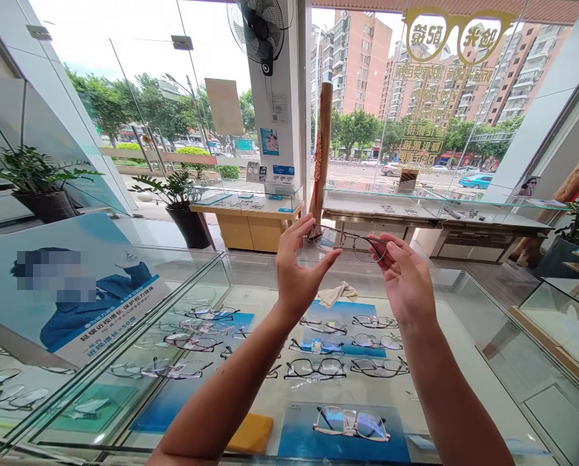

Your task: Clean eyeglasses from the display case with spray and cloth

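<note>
A pair of thin-framed eyeglasses [348,240] is held up above the glass display case, between both hands. My right hand [406,278] pinches its right end with thumb and fingers. My left hand [299,262] is at the other end, its fingertips at the frame's left edge and the thumb stretched out below the lens. Under the hands, several pairs of glasses lie in rows inside the case, among them a dark-rimmed pair [316,369]. A crumpled beige cloth [338,294] rests beyond these rows. Nearest me is a metal-framed pair [351,424] on a blue card.
A poster board [70,285] stands on the left glass counter. A yellow-orange item [251,433] lies at the front. Farther back are more display counters [265,210], potted plants [187,220], a wooden post [322,149] and a wall fan [256,29].
</note>
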`<move>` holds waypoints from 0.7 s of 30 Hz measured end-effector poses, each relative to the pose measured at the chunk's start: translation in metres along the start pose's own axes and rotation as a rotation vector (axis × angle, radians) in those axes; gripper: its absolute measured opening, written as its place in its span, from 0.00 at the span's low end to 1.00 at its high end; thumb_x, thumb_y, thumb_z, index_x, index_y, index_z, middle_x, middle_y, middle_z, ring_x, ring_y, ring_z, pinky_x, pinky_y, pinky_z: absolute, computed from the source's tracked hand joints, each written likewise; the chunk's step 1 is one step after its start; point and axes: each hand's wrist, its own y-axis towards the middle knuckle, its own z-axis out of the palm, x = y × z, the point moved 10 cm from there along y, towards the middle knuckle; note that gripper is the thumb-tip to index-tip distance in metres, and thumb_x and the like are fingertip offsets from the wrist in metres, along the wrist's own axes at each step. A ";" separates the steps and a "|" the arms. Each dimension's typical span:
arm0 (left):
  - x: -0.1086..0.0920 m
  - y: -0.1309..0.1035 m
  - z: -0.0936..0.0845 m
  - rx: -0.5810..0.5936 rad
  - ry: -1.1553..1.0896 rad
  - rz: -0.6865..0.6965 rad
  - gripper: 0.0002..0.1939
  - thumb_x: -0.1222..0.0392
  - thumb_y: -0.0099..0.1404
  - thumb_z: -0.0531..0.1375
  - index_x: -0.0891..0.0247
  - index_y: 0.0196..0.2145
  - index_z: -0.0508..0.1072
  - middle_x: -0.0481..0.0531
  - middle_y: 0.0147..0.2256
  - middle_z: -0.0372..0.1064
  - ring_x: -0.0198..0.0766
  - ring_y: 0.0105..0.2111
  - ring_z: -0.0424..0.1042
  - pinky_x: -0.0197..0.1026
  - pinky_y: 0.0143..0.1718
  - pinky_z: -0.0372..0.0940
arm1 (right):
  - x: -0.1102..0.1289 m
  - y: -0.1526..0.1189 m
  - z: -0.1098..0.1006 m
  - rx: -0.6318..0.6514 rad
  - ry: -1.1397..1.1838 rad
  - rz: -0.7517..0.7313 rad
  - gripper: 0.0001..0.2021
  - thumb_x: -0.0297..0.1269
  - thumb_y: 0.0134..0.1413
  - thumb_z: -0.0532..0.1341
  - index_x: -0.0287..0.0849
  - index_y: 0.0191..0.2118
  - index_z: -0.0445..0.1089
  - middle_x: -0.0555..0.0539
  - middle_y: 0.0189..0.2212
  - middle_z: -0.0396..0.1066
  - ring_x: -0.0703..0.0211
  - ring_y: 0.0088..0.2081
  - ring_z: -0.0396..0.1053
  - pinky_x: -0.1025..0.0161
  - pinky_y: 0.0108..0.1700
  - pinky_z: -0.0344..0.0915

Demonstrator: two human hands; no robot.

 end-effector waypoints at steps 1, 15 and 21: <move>0.004 -0.001 0.002 0.012 -0.007 -0.026 0.33 0.51 0.62 0.77 0.55 0.62 0.75 0.60 0.60 0.77 0.52 0.61 0.77 0.59 0.60 0.74 | -0.001 0.000 -0.001 -0.006 0.013 0.002 0.13 0.47 0.63 0.68 0.47 0.48 0.79 0.43 0.50 0.84 0.48 0.54 0.82 0.43 0.62 0.75; 0.015 0.002 -0.002 0.043 -0.186 -0.151 0.33 0.52 0.58 0.78 0.54 0.60 0.78 0.57 0.51 0.82 0.47 0.51 0.82 0.52 0.52 0.79 | 0.014 -0.006 0.006 0.067 -0.018 -0.077 0.14 0.48 0.65 0.61 0.49 0.46 0.81 0.45 0.46 0.84 0.49 0.49 0.81 0.43 0.59 0.75; 0.023 -0.020 0.003 0.327 -0.571 -0.461 0.28 0.44 0.58 0.76 0.58 0.53 0.84 0.64 0.49 0.83 0.50 0.47 0.84 0.49 0.44 0.81 | 0.043 -0.029 0.032 0.249 -0.163 -0.201 0.09 0.46 0.65 0.65 0.54 0.45 0.83 0.48 0.42 0.82 0.51 0.47 0.78 0.48 0.54 0.75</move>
